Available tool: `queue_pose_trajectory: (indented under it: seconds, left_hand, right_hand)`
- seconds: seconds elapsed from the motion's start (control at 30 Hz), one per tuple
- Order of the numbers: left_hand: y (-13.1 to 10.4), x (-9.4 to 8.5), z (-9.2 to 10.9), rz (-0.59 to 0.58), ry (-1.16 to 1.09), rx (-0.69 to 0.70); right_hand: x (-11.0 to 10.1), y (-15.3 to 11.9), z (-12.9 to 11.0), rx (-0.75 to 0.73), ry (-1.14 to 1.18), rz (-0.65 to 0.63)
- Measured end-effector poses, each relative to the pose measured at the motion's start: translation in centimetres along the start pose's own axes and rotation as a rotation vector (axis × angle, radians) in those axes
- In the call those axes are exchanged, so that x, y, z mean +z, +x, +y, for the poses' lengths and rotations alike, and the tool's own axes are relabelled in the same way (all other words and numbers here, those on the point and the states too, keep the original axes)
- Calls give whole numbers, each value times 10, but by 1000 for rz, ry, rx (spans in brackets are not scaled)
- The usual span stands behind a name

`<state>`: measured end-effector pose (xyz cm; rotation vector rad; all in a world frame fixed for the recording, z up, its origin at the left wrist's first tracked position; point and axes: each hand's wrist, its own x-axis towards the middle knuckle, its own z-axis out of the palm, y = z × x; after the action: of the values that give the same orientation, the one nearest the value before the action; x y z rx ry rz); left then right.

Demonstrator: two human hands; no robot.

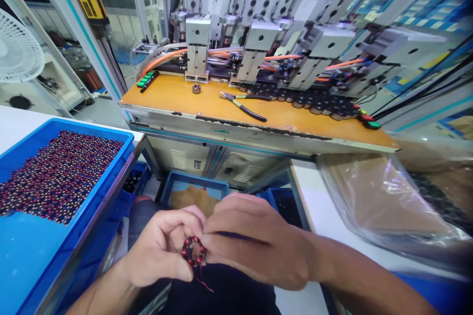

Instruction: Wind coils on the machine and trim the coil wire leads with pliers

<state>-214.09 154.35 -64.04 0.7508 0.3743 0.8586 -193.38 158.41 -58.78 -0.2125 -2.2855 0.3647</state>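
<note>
A small ring-shaped motor stator (193, 251), wound with red copper wire, is gripped by my left hand (160, 248) between thumb and fingers. Loose red wire ends hang below it. Against the stator's right side are the closed fingers of my right hand (254, 238); its fingertips are partly hidden, so what they pinch does not show. Both hands are above my lap. On the orange bench ahead lie pliers (244, 104) with black and yellow handles, their jaws pointing left. A single stator (196, 88) sits to their left.
On the left, a blue tray (127, 140) holds many wound stators. A winding machine (254, 44) stands behind the orange worktop (166, 93), with dark stators (314, 101) in rows beneath it. At right is a plastic-lined carton (377, 192). A blue bin (199, 182) is below the bench.
</note>
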Motion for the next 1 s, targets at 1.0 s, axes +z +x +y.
queue_pose_trajectory:
  seconds: [1.0]
  left_hand:
    - [-3,3,-3,216,403,211]
  right_hand:
    - [38,-24,-15,349,-177,376]
